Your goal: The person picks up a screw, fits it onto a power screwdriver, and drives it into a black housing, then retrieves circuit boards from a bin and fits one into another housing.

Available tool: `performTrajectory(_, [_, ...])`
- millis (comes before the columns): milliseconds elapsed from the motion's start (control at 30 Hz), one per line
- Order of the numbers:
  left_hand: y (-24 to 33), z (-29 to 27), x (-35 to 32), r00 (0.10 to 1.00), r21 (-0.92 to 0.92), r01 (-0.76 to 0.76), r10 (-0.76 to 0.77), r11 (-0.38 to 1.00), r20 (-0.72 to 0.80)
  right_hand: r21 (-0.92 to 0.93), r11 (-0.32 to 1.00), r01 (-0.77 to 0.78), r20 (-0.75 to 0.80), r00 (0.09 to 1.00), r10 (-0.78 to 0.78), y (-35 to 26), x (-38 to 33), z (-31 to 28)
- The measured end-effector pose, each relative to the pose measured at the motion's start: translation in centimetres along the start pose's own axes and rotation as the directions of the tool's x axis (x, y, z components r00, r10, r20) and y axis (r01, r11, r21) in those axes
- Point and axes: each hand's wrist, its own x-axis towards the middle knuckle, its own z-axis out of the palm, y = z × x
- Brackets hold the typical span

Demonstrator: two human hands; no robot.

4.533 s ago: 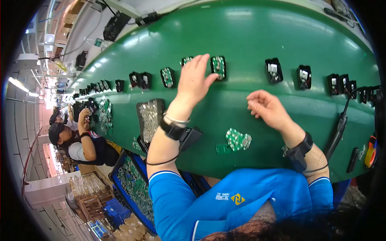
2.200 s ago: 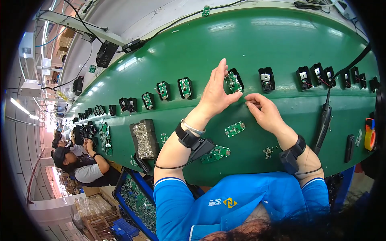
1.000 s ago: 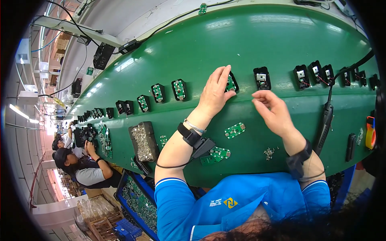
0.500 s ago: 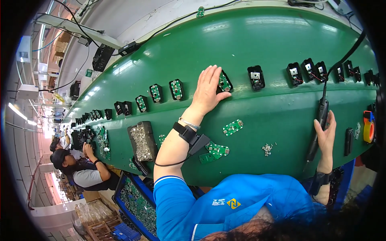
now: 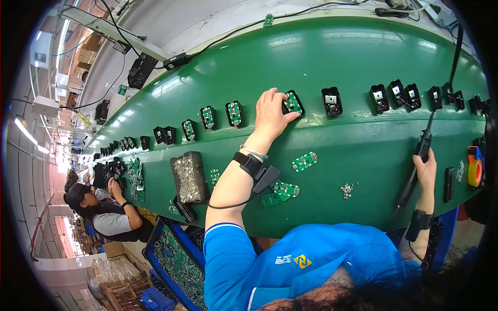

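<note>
My left hand [image 5: 271, 115] curls around the near-left side of a small black plastic housing [image 5: 301, 110], thumb at its near edge. Inside that housing lies a green circuit board [image 5: 293, 101], partly covered by my fingers. At the right, my right hand [image 5: 426, 170] is wrapped around a black electric screwdriver [image 5: 413, 181]. It slants with its thin bit down toward the near table edge, its cord running up and away. Between my hands lie a loose circuit board [image 5: 305, 161] and a small pile of screws [image 5: 347, 191]. More boards [image 5: 282, 191] overlap near my left forearm.
Black housings [image 5: 234, 114] stand in a row along the green work surface [image 5: 311, 57]; those at right [image 5: 331, 102] show wires inside. A dark tray of small metal parts [image 5: 189, 179] sits left. Orange-yellow tape [image 5: 474, 166] lies far right. A co-worker [image 5: 111, 207] sits at left.
My left hand's fingers have gone from lying stretched beside the housing to curling around it. My right hand has closed around the screwdriver. The view has shifted slightly.
</note>
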Motion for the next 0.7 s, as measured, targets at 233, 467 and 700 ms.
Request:
performTrajectory(233, [5.6,-4.2,-3.7,0.996,-0.366,-0.081,0.062,0.927,-0.063,0.812,0.583,0.008,-0.025,0.999,0.021,-5.5,-2.4,-4.0])
performTrajectory(467, [20.4,-2.7,-10.2,0.907,-0.833,0.058,0.320,0.550,0.274,0.955,0.260,0.146,-0.069,0.956,-0.285,-14.9,-4.7,-0.4])
performTrajectory(700, [20.7,-0.7,-10.7,0.901,-0.805,0.238,0.186,0.544,0.392,0.952,0.206,-0.227,0.286,0.899,-0.333,-11.9,-6.4,1.7])
